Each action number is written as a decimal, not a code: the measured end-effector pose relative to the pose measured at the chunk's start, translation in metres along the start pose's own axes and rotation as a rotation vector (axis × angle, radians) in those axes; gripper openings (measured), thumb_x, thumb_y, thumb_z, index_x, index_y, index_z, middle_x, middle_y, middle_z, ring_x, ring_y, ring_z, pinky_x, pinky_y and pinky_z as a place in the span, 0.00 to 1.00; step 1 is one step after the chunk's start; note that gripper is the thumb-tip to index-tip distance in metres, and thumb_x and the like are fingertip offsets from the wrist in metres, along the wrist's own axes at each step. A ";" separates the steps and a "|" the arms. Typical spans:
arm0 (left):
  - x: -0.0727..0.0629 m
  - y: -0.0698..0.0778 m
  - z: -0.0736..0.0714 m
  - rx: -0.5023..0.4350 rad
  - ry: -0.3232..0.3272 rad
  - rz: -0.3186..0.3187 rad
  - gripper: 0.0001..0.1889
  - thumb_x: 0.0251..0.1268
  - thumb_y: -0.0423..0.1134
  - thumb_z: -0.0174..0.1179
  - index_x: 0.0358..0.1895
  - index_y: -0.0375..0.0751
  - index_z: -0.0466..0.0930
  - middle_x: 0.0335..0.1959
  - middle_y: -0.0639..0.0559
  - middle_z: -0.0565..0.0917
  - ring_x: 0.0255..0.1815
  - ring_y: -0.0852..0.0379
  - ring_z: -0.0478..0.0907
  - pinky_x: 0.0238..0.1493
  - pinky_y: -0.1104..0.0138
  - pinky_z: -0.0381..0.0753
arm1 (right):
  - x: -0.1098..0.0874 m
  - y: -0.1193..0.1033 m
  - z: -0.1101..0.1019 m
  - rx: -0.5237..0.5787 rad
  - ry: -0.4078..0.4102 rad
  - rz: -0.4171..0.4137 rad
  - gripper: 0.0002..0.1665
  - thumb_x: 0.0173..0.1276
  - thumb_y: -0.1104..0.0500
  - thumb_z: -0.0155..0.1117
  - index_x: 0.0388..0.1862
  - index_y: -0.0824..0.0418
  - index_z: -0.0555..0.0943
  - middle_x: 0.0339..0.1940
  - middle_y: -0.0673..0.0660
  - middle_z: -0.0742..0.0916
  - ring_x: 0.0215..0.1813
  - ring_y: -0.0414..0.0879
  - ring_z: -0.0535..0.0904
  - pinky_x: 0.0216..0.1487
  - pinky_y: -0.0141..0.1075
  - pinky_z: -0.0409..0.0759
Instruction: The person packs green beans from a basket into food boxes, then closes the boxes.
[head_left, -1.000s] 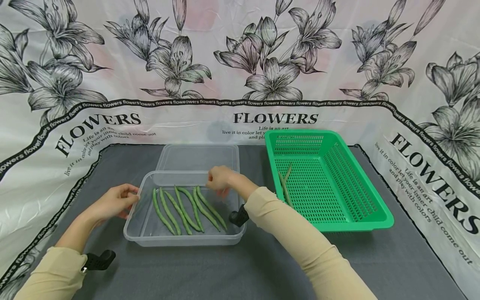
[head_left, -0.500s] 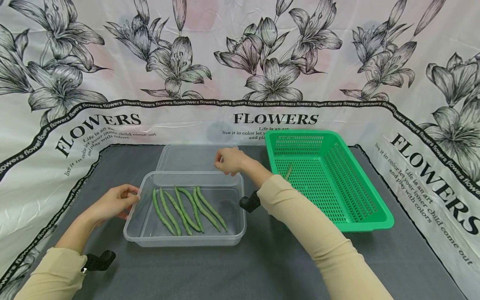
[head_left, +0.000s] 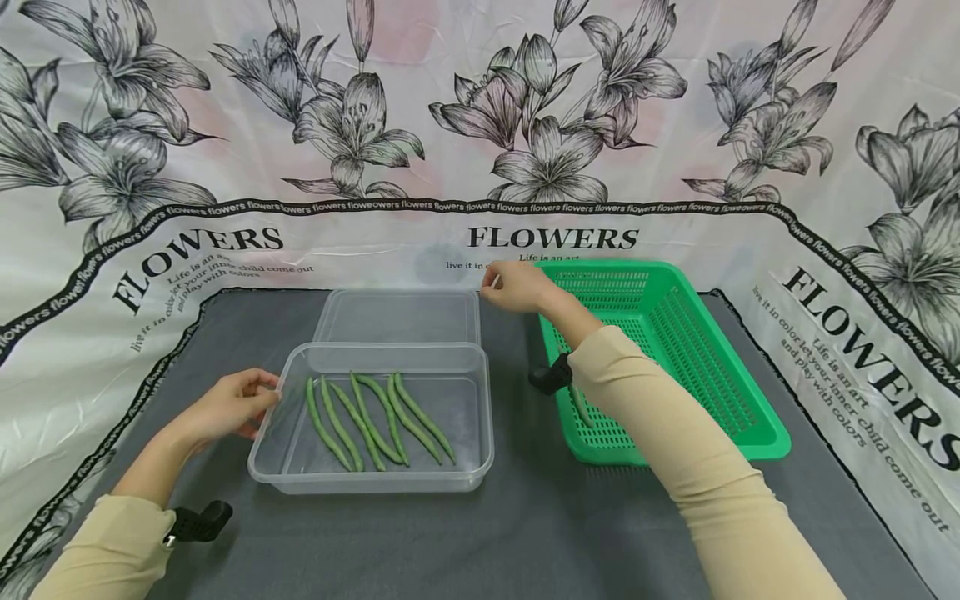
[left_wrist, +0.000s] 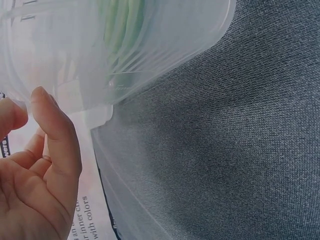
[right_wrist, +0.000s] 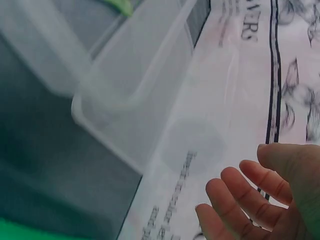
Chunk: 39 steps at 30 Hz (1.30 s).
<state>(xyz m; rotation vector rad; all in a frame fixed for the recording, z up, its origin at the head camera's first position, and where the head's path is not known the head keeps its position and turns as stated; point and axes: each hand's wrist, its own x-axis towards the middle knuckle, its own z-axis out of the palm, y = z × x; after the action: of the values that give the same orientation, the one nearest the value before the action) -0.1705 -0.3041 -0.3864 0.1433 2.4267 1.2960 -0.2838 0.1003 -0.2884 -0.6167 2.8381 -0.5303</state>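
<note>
A clear plastic box [head_left: 371, 482] stands on the grey cloth, with several green beans [head_left: 363, 425] laid side by side inside, lengthwise from back to front. At its left rim my left hand [head_left: 228, 406] pinches the edge between thumb and fingers; the left wrist view shows the fingertips [left_wrist: 40, 96] at the translucent wall. My right hand [head_left: 517, 286] is in the air by the back left corner of the green basket [head_left: 750, 433]. Its fingers [right_wrist: 235, 187] are loosely curled and hold nothing. A bean [head_left: 580, 407] shows in the basket beneath the right forearm, which covers part of it.
Behind the box lies a clear lid [head_left: 397, 315] on the grey cloth [head_left: 360, 542]. A white flower-printed curtain [head_left: 551, 167] encloses the back and both sides. A strip of cloth separates box and basket.
My right hand has lifted out of the box and moved right and back, over the lid and toward the basket. My left hand has stayed at the box's rim.
</note>
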 end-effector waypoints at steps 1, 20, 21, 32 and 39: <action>0.000 0.000 0.000 0.000 0.000 -0.001 0.24 0.71 0.42 0.47 0.61 0.27 0.59 0.42 0.38 0.75 0.34 0.57 0.74 0.32 0.62 0.81 | -0.001 0.005 -0.003 0.004 0.007 0.009 0.15 0.70 0.54 0.50 0.47 0.62 0.76 0.44 0.60 0.83 0.39 0.50 0.80 0.42 0.42 0.76; 0.000 0.003 -0.001 0.005 -0.003 -0.004 0.24 0.71 0.42 0.48 0.61 0.27 0.59 0.42 0.38 0.75 0.35 0.56 0.74 0.32 0.61 0.81 | -0.033 0.096 -0.009 0.213 0.020 0.162 0.22 0.71 0.51 0.48 0.53 0.67 0.72 0.47 0.66 0.80 0.36 0.52 0.82 0.34 0.40 0.82; 0.000 0.002 -0.001 0.006 -0.003 -0.004 0.24 0.71 0.42 0.48 0.61 0.27 0.59 0.42 0.38 0.75 0.35 0.56 0.74 0.32 0.61 0.81 | -0.035 0.099 -0.007 0.232 0.016 0.166 0.23 0.71 0.50 0.48 0.53 0.67 0.72 0.47 0.66 0.80 0.38 0.53 0.82 0.33 0.41 0.82; -0.001 0.003 0.000 -0.001 -0.004 -0.003 0.24 0.71 0.42 0.47 0.61 0.27 0.59 0.43 0.37 0.75 0.36 0.56 0.73 0.32 0.61 0.81 | -0.048 0.125 0.026 0.313 -0.009 0.314 0.22 0.72 0.55 0.46 0.56 0.70 0.70 0.47 0.70 0.79 0.46 0.60 0.79 0.38 0.42 0.83; -0.001 0.002 0.001 0.001 -0.002 -0.007 0.24 0.71 0.42 0.47 0.61 0.27 0.59 0.44 0.37 0.74 0.36 0.55 0.73 0.32 0.61 0.81 | -0.054 0.136 0.042 0.326 -0.058 0.357 0.22 0.72 0.56 0.46 0.56 0.72 0.68 0.39 0.68 0.79 0.39 0.56 0.79 0.36 0.42 0.83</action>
<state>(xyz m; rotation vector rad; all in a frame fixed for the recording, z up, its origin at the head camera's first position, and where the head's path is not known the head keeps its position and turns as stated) -0.1690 -0.3029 -0.3849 0.1355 2.4244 1.2908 -0.2748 0.2265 -0.3728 -0.0637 2.6328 -0.8607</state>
